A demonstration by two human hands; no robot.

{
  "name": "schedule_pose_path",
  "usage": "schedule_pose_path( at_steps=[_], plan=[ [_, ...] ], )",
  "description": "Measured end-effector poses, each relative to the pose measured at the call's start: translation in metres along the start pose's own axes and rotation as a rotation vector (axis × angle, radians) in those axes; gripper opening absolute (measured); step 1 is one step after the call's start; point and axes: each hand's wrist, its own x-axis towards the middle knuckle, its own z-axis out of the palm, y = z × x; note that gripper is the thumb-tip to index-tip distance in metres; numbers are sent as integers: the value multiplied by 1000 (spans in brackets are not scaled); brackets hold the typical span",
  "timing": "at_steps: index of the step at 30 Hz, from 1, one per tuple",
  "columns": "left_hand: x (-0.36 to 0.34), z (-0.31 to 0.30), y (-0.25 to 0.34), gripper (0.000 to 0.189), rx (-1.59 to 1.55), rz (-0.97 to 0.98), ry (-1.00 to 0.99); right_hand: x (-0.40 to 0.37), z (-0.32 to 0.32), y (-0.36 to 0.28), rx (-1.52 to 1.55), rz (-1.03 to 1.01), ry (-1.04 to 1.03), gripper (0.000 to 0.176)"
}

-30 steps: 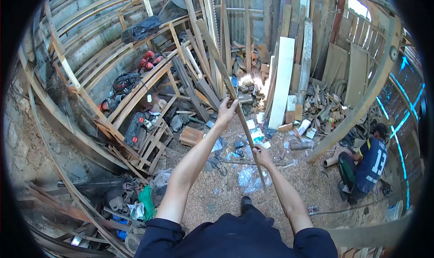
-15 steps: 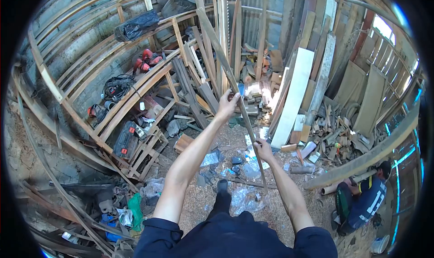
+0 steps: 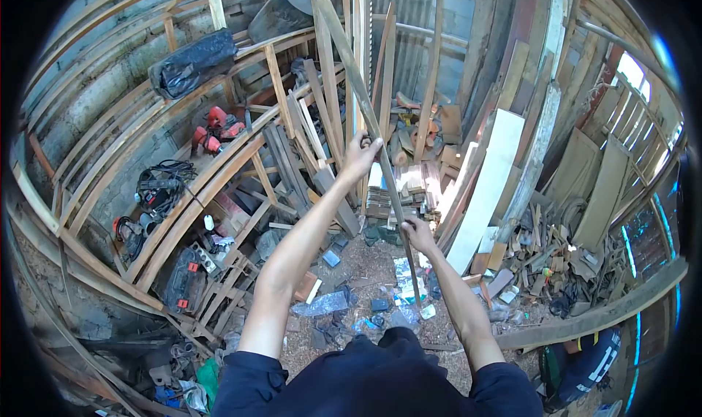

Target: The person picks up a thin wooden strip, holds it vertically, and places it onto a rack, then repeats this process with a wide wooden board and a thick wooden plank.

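A long, narrow wooden plank (image 3: 349, 62) stands tilted in front of me, its top leaning left and its lower end near the littered floor. My left hand (image 3: 360, 158) is closed around it at about mid-length. Lower down, my right hand (image 3: 418, 236) grips the same plank, fingers curled at its edge. Behind the plank, more upright timber strips (image 3: 389, 66) lean against the back wall. A small pile of wood blocks (image 3: 417, 179) lies just beyond my hands.
Slatted wooden shelving (image 3: 197, 198) on the left holds red power tools (image 3: 217, 130) and a black-wrapped bundle (image 3: 191, 62). A white board (image 3: 488, 190) leans at right near scrap wood (image 3: 545, 252). A co-worker (image 3: 585, 369) crouches at lower right below a thick curved beam (image 3: 592, 322).
My view has shifted forward, toward the back wall. Both hands still hold the plank, which has moved slightly with them. The co-worker now shows lower, partly behind the beam.
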Motion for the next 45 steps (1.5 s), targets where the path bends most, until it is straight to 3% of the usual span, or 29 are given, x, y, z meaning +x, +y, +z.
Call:
schedule_pose_path(
  at_steps=[4,9,11,12,17,20,23,27,28,30,33,34,36,37,38,43,45],
  plan=[
    [48,-11,-17,23,16,43,5,55,10,11,32,-119,44,25],
    [104,-22,-40,23,43,67,76,129,20,25,34,-100,-19,27],
    [131,-29,-52,24,213,97,103,162,24,34,53,-96,-42,27],
    [143,-29,-55,24,122,118,99,180,26,41,58,-86,-62,26],
    [217,-45,-81,26,426,141,205,292,45,80,258,-142,-233,27],
    [255,-44,-90,34,663,91,323,354,34,49,333,-142,-345,35],
    [294,-43,-97,35,678,104,366,421,51,46,292,-414,-182,34],
    [324,-49,-113,46,872,124,441,482,60,29,291,-271,-457,28],
    [334,-55,-119,46,879,117,441,491,60,23,207,-345,-384,23],
    [351,-69,-128,55,840,281,396,508,59,14,144,-466,-294,16],
    [377,-91,-140,54,841,112,287,547,84,35,120,-471,-353,19],
    [387,-97,-145,48,807,199,289,559,93,42,119,-467,-355,19],
    [405,-112,-152,45,720,139,269,581,109,58,151,-483,-392,26],
    [414,-119,-155,43,637,86,249,592,118,64,148,-482,-396,26],
    [423,-126,-159,41,679,162,261,604,127,71,140,-450,-441,28],
    [461,-165,-181,41,852,117,209,647,155,71,254,-318,-568,28],
    [471,-170,-187,31,855,21,251,665,168,68,351,-320,-558,27]
  ],
)
